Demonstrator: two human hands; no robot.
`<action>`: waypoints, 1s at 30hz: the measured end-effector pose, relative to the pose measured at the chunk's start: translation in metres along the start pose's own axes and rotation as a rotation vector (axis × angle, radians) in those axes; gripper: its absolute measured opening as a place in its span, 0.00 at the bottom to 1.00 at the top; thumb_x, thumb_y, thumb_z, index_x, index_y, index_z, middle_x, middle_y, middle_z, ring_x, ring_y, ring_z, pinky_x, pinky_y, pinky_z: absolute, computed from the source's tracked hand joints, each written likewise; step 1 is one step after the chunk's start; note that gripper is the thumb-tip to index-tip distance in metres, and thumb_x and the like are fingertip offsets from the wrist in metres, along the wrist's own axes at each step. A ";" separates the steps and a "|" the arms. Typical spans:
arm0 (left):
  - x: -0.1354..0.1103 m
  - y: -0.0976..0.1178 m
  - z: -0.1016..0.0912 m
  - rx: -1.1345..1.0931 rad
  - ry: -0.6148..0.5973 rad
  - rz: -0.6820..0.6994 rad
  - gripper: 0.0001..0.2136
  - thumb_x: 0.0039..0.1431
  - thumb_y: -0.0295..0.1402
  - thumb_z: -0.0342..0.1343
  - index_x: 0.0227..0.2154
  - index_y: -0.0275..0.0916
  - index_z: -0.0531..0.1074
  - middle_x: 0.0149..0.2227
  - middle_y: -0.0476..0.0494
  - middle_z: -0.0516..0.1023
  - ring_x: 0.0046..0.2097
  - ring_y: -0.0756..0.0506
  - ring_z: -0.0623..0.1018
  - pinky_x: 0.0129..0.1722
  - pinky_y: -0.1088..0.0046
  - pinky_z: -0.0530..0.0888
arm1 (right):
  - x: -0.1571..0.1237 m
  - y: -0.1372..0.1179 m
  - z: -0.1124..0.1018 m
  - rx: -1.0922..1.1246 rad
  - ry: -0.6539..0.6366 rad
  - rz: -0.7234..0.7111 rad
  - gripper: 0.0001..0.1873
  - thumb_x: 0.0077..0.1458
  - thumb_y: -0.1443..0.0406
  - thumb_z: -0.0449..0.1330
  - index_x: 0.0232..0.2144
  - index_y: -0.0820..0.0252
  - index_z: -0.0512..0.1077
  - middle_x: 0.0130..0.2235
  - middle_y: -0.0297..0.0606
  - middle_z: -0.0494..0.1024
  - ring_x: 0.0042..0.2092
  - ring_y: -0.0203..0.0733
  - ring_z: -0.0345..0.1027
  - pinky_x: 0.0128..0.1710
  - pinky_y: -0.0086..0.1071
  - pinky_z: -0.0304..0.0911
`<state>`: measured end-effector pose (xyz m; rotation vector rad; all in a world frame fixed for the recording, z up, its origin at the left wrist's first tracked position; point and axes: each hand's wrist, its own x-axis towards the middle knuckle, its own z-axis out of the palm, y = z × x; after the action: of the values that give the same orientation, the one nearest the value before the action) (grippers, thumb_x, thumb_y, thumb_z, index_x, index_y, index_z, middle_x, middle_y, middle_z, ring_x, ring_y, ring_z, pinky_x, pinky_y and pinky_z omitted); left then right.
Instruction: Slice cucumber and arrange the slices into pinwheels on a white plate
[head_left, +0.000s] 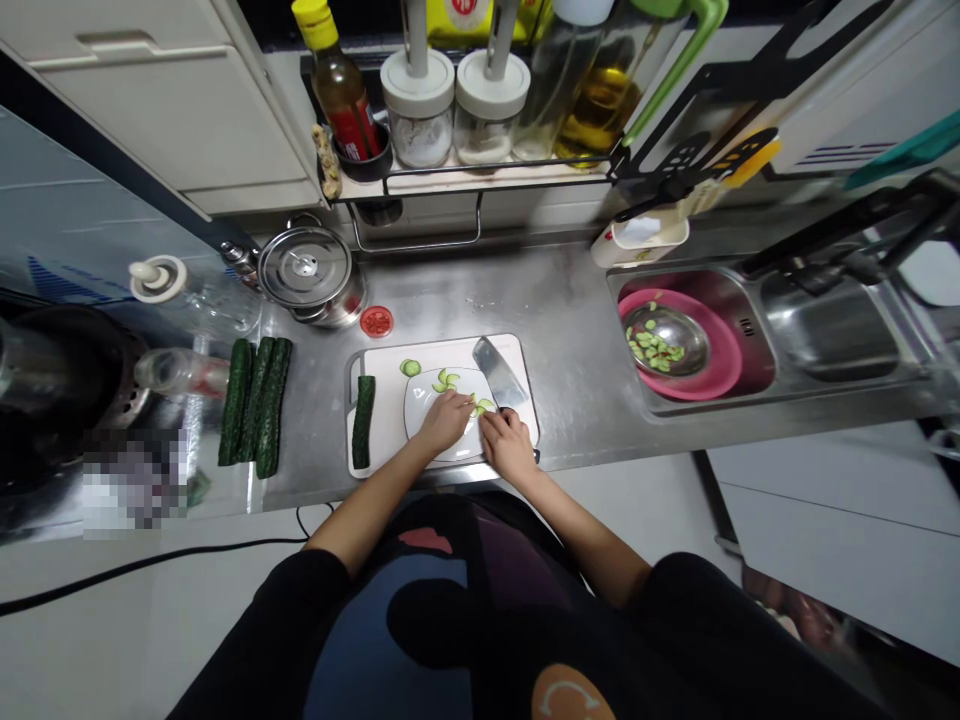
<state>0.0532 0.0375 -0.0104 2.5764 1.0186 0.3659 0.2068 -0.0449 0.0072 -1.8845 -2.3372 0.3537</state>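
Observation:
A white plate [420, 413] sits on the pale cutting board [390, 440]. Over its middle, my left hand [448, 420] pinches a thin cucumber slice at its fingertips. Close by on the plate's right side, my right hand [510, 445] has its bent fingers at a few cucumber slices [484, 405]; the exact grip is partly hidden. Farther back on the plate, several slices [445, 380] lie in a fan shape. A cleaver [498, 370] rests on the board to the right, its handle partly behind my right hand. On the board's left lies a cut cucumber [363, 422].
Whole cucumbers [255, 405] lie left of the board. Behind are round slices [410, 367], a red lid [376, 321] and a steel pot [309, 270]. The sink [660, 408] holds a pink basin [724, 350] and a steel bowl [694, 335] with cucumber pieces. A condiment rack [495, 172] hangs above.

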 end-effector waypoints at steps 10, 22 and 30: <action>-0.002 0.002 0.001 -0.029 0.018 -0.003 0.11 0.60 0.26 0.47 0.39 0.36 0.75 0.39 0.40 0.78 0.37 0.45 0.72 0.39 0.65 0.71 | 0.000 -0.001 -0.001 0.042 0.026 0.002 0.18 0.59 0.66 0.50 0.50 0.61 0.71 0.51 0.43 0.73 0.49 0.51 0.53 0.39 0.39 0.58; 0.003 -0.068 -0.055 -0.156 0.278 -0.793 0.09 0.52 0.26 0.54 0.36 0.38 0.76 0.35 0.44 0.78 0.36 0.46 0.75 0.42 0.69 0.70 | 0.002 -0.007 -0.013 0.164 0.118 0.034 0.18 0.57 0.68 0.49 0.47 0.56 0.73 0.47 0.43 0.74 0.48 0.51 0.55 0.37 0.39 0.58; 0.012 -0.085 -0.061 -0.182 0.034 -0.875 0.08 0.47 0.29 0.60 0.33 0.39 0.77 0.36 0.45 0.77 0.37 0.46 0.74 0.40 0.72 0.69 | -0.002 -0.018 -0.014 0.197 0.145 -0.013 0.18 0.57 0.68 0.50 0.46 0.55 0.74 0.44 0.44 0.75 0.48 0.50 0.55 0.38 0.40 0.58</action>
<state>-0.0118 0.1180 0.0119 1.7384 1.8709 0.2398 0.1938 -0.0484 0.0257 -1.7421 -2.1346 0.4147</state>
